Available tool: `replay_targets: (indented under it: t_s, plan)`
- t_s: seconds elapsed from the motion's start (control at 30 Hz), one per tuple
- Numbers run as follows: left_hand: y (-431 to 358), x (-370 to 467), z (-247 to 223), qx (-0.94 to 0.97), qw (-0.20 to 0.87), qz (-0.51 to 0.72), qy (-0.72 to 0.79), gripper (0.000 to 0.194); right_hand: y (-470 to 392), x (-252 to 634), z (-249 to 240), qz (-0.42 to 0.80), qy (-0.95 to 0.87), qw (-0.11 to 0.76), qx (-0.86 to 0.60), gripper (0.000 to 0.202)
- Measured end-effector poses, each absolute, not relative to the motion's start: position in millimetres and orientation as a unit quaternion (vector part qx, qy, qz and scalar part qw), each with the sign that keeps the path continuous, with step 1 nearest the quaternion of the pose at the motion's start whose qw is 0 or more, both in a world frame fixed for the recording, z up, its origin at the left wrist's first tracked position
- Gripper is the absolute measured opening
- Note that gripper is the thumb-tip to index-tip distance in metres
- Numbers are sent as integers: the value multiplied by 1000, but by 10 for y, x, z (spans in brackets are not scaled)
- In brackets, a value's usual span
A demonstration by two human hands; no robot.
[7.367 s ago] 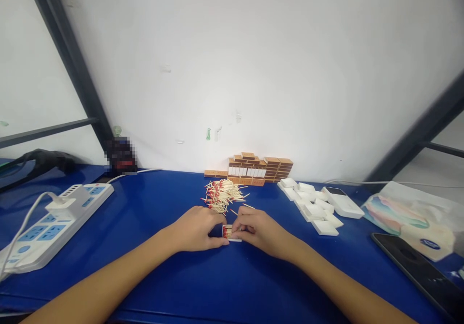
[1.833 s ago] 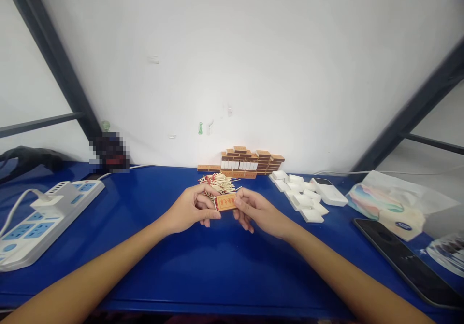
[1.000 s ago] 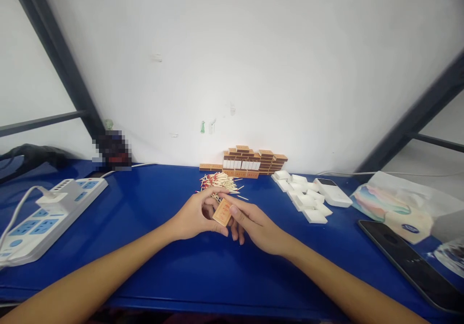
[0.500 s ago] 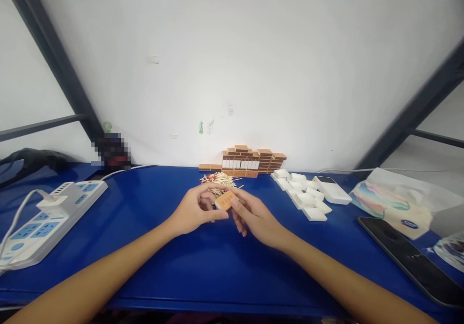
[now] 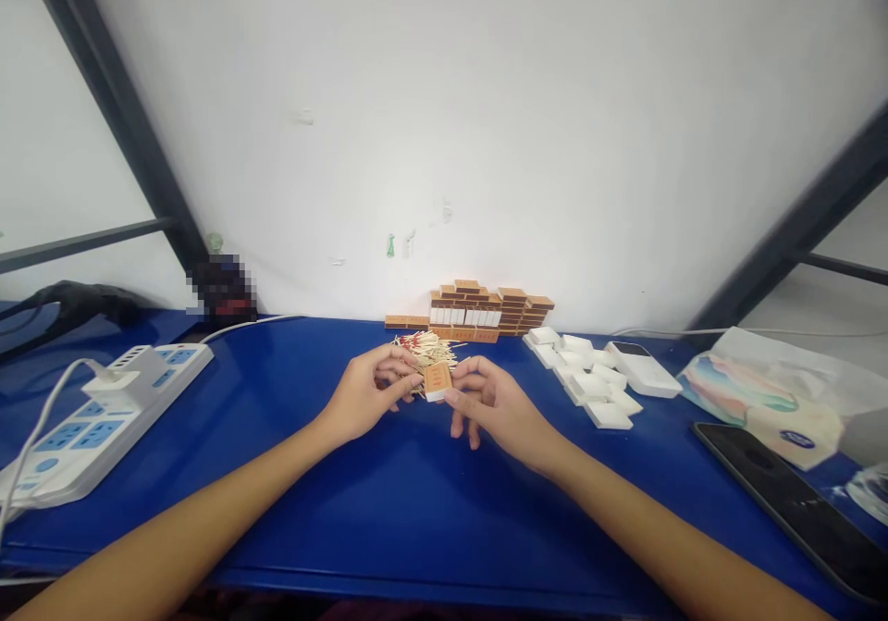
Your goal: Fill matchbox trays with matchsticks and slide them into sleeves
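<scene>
Between my two hands is a small orange matchbox [image 5: 437, 378], its printed face up and a white end toward me. My left hand [image 5: 367, 390] pinches its left side with thumb and fingers. At the box's right side, the thumb and forefinger of my right hand [image 5: 496, 408] grip it, the other fingers hanging lower. Just behind lies a heap of loose matches [image 5: 431, 347] with red heads, partly covered by my left fingers. Against the wall stands a stack of matchboxes [image 5: 513, 311], some showing white ends.
White matchbox trays [image 5: 589, 385] lie in a cluster to the right, beside a white device [image 5: 645, 368]. Farther right are a tissue pack [image 5: 763, 399] and a black phone [image 5: 777, 501]. A power strip [image 5: 90, 436] with a plugged-in charger sits left on the blue table [image 5: 388, 528].
The matchbox has turned from slanted to nearly straight, with its white end now facing me. My hands have drawn slightly apart around it, and the view has shifted a little.
</scene>
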State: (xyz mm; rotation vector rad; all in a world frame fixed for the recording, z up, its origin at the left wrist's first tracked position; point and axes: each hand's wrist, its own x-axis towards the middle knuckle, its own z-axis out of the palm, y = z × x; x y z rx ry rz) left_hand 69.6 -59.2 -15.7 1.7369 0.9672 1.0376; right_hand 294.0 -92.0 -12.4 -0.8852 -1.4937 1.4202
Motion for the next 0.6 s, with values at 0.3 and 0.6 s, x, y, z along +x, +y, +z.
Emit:
replay_targets:
  t_s: [0.3, 0.6]
  plan:
    - [-719, 758, -120, 719, 493, 360, 334, 43, -934, 2946, -99, 578, -612, 408, -353, 42]
    - [-735, 758, -27, 753, 401, 382, 355, 45, -979, 2944, -71, 582, -627, 378, -354, 44]
